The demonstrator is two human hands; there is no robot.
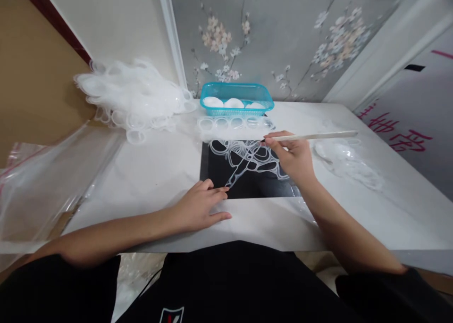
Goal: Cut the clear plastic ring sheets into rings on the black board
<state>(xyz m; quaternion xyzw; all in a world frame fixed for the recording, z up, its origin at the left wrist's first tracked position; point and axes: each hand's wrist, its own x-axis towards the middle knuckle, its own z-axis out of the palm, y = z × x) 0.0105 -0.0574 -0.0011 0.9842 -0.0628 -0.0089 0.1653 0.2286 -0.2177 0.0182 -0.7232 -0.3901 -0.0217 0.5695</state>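
White table (148,172), centre: black mat (247,184) carrying a clear plastic web of punched ring scrap (247,160). Left hand (200,207) open, fingers flat on the mat's near-left corner. Right hand (292,158) closed around a slim white stick tool (314,136), tip at the web. Web judged light, thin, floppy, easily torn; best lifted by an outer strand. Behind: teal basket (236,107), heap of clear cups (134,96).

From the black sheet (247,181), at 12 o'clock the row of clear cups (235,123) and the blue basket (236,98) block my way. At 10 o'clock lies the pile of plastic lids (130,94). At 9 o'clock the white table (152,172) is free.
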